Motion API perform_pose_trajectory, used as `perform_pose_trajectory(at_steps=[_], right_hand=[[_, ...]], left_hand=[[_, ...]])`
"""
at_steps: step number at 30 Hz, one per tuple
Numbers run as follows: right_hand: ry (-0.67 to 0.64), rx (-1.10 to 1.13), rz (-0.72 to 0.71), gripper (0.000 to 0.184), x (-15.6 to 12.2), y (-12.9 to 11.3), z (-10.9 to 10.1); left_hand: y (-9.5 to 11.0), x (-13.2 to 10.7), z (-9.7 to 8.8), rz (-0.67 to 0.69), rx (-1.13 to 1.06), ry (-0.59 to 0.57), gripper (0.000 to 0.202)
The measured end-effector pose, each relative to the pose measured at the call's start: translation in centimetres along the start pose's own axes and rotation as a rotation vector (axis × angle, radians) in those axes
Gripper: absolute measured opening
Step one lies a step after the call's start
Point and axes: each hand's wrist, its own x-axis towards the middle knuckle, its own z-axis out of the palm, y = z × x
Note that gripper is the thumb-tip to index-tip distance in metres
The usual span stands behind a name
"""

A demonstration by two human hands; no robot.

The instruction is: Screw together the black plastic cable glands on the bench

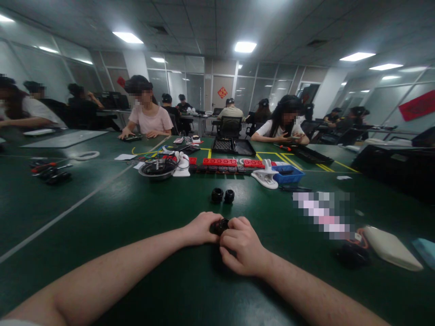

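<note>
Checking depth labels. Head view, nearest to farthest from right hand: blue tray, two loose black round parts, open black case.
1. Two loose black round parts, just ahead of the right hand holding a black round part.
2. Blue tray, farther ahead, to the right.
3. Open black case, farthest, past the red blocks.

Dim room under bright ceiling panels [245, 46] — edges bow outward, faces pixelated, table [102, 213] dark and shadowy

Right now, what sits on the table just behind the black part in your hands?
Two small black round parts sit side by side on the green table, apart from both hands. The held black part is mostly covered by the left hand and right hand.
</note>
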Motion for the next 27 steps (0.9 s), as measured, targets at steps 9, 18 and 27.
perform_pose_trajectory(at_steps=[9, 18, 27], right_hand=[[0.094, -0.175, 0.230, 0.021, 0.5, 0.3, -1.0], [-0.050, -0.284, 0.424, 0.032, 0.9, 0.8, 0.0], [-0.092, -0.157, 0.328, 0.026, 1.0, 0.5, -0.3]], left_hand=[[-0.1, 0.0, 0.0, 0.008, -0.028, 0.004, 0.032], [-0.4, 0.2, 0.2, -0.003, -0.008, -0.014, 0.036], [-0.1, 0.1, 0.0, -0.017, -0.044, 0.001, 0.026]])
